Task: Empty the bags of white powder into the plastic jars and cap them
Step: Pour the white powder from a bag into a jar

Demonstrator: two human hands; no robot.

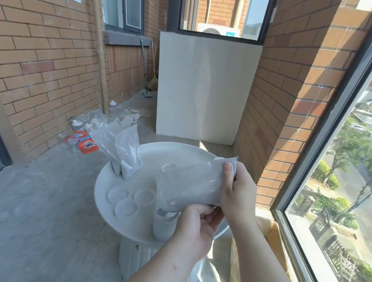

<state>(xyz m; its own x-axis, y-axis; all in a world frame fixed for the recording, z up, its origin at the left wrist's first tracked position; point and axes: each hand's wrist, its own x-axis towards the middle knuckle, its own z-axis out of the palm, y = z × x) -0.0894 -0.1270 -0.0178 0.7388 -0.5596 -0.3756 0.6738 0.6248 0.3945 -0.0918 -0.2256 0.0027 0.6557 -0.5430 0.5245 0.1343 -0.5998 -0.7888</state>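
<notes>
the person holds a clear bag (188,183) of white powder in both hands over the front of a round white table (180,150). the bag lies tilted, its right end high and its left end low. the right hand (234,189) grips the raised end, thumb across the front and fingers curled behind. the left hand (196,228) comes up from below with its fingers curled round the bag's lower edge, just beside the jar.

the bag's low corner sits at the mouth of a clear plastic jar (163,228), which stands upright near the table's front edge and holds white powder. a second clear jar (169,168) shows behind the bag, mostly hidden; i cannot tell what is in it.

three round clear lids (126,207) lie flat and close together on the left of the table. two more bags of powder (127,156) stand leaning at the far left rim, touching each other.

on the concrete floor by the brick wall lies an orange packet (88,145) with "omo" printed on it, among clear plastic litter. the smaller writing on it is too small to read.
</notes>
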